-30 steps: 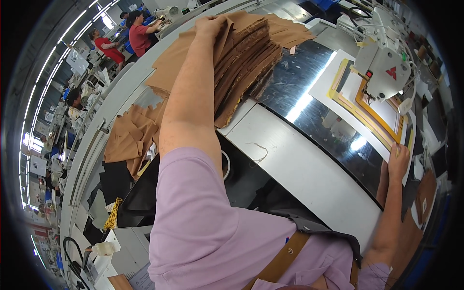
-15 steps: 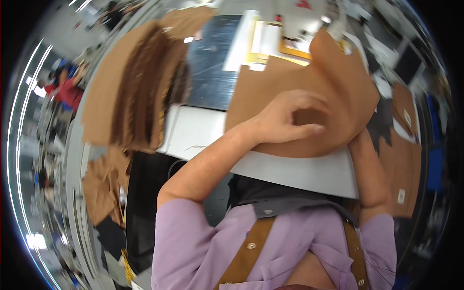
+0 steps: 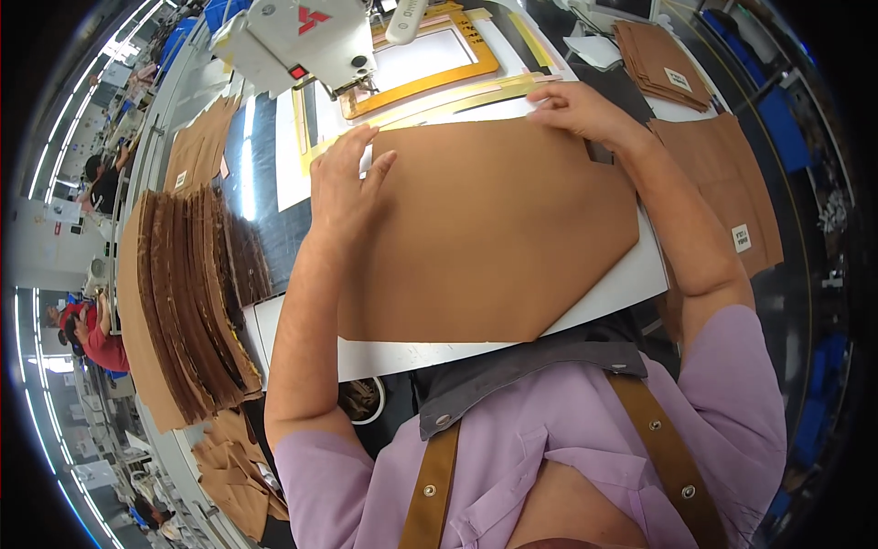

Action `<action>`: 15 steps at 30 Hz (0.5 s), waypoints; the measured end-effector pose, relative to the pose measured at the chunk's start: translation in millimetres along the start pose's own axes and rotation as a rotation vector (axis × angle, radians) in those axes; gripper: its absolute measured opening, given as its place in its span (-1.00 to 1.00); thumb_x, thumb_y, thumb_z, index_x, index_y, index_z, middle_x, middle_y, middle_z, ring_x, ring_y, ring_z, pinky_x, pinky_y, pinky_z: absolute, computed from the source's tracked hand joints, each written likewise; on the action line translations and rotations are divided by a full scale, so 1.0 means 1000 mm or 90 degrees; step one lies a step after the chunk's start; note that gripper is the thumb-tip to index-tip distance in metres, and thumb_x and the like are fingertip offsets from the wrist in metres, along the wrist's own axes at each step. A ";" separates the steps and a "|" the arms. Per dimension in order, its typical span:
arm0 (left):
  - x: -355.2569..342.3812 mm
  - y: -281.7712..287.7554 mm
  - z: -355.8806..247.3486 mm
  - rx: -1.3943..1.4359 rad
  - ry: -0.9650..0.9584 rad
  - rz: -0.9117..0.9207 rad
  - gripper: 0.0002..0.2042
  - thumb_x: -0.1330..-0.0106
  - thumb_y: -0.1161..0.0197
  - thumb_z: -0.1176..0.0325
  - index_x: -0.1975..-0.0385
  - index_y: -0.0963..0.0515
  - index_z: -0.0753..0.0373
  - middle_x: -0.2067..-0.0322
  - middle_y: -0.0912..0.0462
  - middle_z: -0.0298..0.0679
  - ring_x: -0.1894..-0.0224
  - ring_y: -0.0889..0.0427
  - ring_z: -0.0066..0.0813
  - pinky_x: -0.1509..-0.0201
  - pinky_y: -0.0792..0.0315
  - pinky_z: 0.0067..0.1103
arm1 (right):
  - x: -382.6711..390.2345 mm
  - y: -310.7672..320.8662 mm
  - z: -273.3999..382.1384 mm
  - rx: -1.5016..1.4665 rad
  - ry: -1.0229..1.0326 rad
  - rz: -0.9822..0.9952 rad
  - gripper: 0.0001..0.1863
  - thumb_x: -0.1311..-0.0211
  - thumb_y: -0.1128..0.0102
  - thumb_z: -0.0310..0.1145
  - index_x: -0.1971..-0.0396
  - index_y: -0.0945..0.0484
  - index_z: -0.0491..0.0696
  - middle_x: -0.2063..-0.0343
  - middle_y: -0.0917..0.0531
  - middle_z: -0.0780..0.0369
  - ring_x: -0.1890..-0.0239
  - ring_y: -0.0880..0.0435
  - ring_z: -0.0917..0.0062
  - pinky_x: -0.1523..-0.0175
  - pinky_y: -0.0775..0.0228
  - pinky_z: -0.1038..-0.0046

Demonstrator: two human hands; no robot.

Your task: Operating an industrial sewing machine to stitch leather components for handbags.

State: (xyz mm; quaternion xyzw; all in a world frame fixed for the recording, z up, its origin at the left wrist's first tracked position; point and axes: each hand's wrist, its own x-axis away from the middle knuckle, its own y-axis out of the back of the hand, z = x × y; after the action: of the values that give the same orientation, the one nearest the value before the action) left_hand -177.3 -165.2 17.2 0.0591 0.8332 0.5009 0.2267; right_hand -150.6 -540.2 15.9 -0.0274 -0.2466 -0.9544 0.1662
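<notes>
Brown panel (image 3: pixel 494 229) laid flat on desk (image 3: pixel 617 291) just before the sewing machine (image 3: pixel 302 46), not under it, left hand (image 3: pixel 352 169) spread wide and right hand (image 3: pixel 581 114) bent, grip unclear, along its machine-side edge; brown stack (image 3: pixel 187 302) left of the machine untouched.

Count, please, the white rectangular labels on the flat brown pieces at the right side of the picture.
2: one white label on the brown stack to the right of the right hand; one on the brown pieces below that stack. More may be hidden.
</notes>
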 end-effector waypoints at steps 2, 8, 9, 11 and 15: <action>-0.025 -0.021 0.002 0.040 -0.070 -0.013 -0.57 -0.39 -0.33 0.20 -0.17 -0.54 0.28 -0.27 -0.54 -0.09 -0.43 -0.36 -0.11 -0.48 -0.21 -0.24 | -0.003 -0.009 0.013 0.026 0.050 0.016 -0.62 -0.35 -0.33 -0.27 -0.04 -0.59 -0.19 0.22 -0.70 0.25 0.20 -0.65 0.67 0.11 -0.48 0.61; -0.048 -0.024 0.019 -0.001 -0.258 0.029 -0.68 -0.37 -0.37 0.28 -0.04 -0.63 0.27 -0.09 -0.67 -0.15 -0.21 -0.58 -0.26 -0.33 -0.38 -0.38 | 0.003 -0.007 0.038 -0.034 0.240 0.027 -0.87 -0.31 -0.32 -0.38 0.23 -0.69 -0.11 0.34 -0.70 0.33 0.24 -0.62 0.68 0.06 -0.46 0.56; -0.043 -0.016 0.025 0.145 -0.078 0.097 -0.71 -0.33 -0.41 0.27 0.06 -0.66 0.29 0.07 -0.71 -0.22 -0.02 -0.62 -0.39 -0.14 -0.45 -0.47 | 0.001 -0.003 0.038 -0.063 0.244 0.035 -0.84 -0.31 -0.34 -0.34 0.24 -0.68 -0.11 0.36 -0.70 0.34 0.29 -0.63 0.68 0.12 -0.46 0.54; -0.035 -0.004 0.037 0.285 0.105 0.168 -0.73 -0.29 -0.46 0.27 0.15 -0.68 0.31 0.23 -0.74 -0.29 0.17 -0.67 -0.52 0.06 -0.51 -0.56 | -0.003 0.007 0.033 -0.007 0.114 0.048 -0.83 -0.30 -0.35 -0.32 0.26 -0.68 -0.11 0.40 -0.69 0.34 0.32 -0.62 0.68 0.16 -0.46 0.53; -0.026 0.004 0.061 0.348 0.205 0.028 -0.76 -0.32 -0.46 0.29 0.18 -0.68 0.34 0.38 -0.72 -0.39 0.35 -0.58 -0.71 0.23 -0.48 -0.68 | -0.029 0.011 0.013 0.176 0.092 0.023 -0.76 -0.32 -0.35 -0.24 0.31 -0.66 -0.14 0.42 -0.68 0.34 0.37 -0.57 0.75 0.23 -0.40 0.58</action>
State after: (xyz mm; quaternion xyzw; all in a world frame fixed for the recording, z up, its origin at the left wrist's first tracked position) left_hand -127.5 -122.2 4.6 0.0556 0.9606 0.2663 0.0568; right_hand -120.4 -533.9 28.4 0.0604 -0.3623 -0.9077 0.2028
